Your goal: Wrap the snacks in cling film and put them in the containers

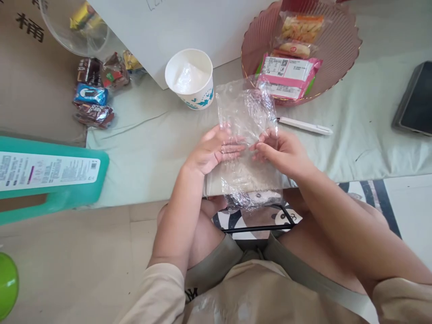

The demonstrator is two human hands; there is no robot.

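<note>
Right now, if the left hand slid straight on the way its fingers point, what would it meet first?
Likely the right hand: the left hand points across the clear plastic bag toward it, fingertips nearly touching.

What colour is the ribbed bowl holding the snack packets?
The ribbed glassy bowl is translucent pink, seen clearly in the head view, beyond the hands.

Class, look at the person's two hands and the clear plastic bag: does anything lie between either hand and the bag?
Nothing visible does. The left hand and the right hand both already touch the clear plastic bag, their fingers pressed on its surface. The paper cup, the white pen and the pink bowl lie farther away, beyond the bag.
</note>
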